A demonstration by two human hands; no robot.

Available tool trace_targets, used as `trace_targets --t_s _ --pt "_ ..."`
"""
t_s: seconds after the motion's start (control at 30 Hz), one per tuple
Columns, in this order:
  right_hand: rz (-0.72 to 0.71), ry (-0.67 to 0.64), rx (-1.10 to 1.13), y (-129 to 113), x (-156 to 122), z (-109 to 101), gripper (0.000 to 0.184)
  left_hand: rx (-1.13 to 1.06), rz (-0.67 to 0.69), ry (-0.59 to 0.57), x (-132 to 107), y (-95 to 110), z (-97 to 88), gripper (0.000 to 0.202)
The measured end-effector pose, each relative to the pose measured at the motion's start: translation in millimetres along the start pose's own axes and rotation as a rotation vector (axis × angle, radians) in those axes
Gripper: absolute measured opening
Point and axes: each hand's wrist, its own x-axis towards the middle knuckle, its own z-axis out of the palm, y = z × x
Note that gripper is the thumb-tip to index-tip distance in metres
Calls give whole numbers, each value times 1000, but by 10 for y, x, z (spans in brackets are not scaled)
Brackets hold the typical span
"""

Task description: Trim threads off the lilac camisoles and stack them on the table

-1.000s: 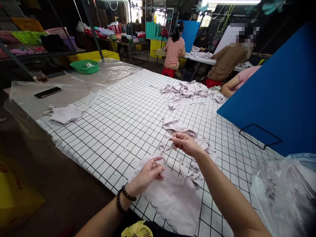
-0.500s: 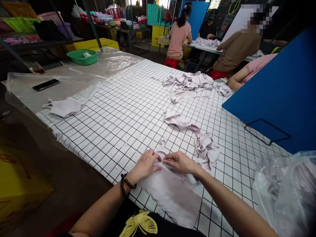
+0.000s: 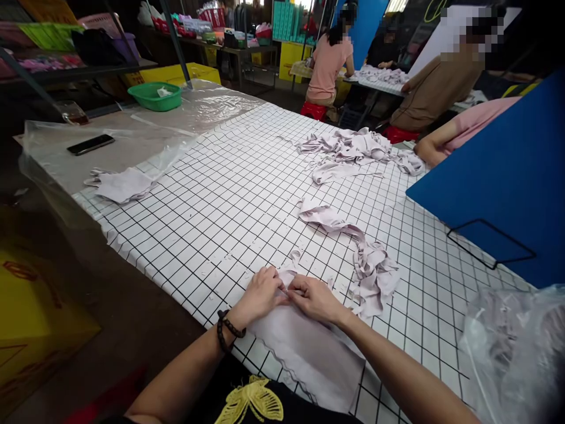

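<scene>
A pale lilac-grey piece of fabric [image 3: 309, 353] with a wavy edge lies at the near edge of the table, its lower part close to my body. My left hand [image 3: 262, 294] pinches its upper end between thumb and fingers. Right beside it, my right hand [image 3: 314, 297] pinches the same fabric, and the fingertips of both hands nearly meet. A small fabric strip [image 3: 295, 257] sticks out just beyond my fingers. To the right of my right hand lies a crumpled length of the same fabric [image 3: 375, 271]. Exactly what the fingertips press on is hidden.
The table has a checked cloth [image 3: 229, 194]. On it are a fabric pile [image 3: 353, 144], a small fabric stack [image 3: 126, 185], a phone [image 3: 90, 144] and a green basket [image 3: 155, 98]. A blue board [image 3: 498, 188] and a plastic bag [image 3: 512, 353] stand right. Several people sit beyond.
My right hand has shifted slightly left and down, closer to my left hand at the fabric's upper end. The whole view has swung a little, so the surroundings appear further right.
</scene>
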Motion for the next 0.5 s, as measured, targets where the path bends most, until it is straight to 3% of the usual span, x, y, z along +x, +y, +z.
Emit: trace_targets --t_s 0.5 --pt "-107 -78 -171 -27 48 -28 15 -23 -17 3 -1 -28 11 21"
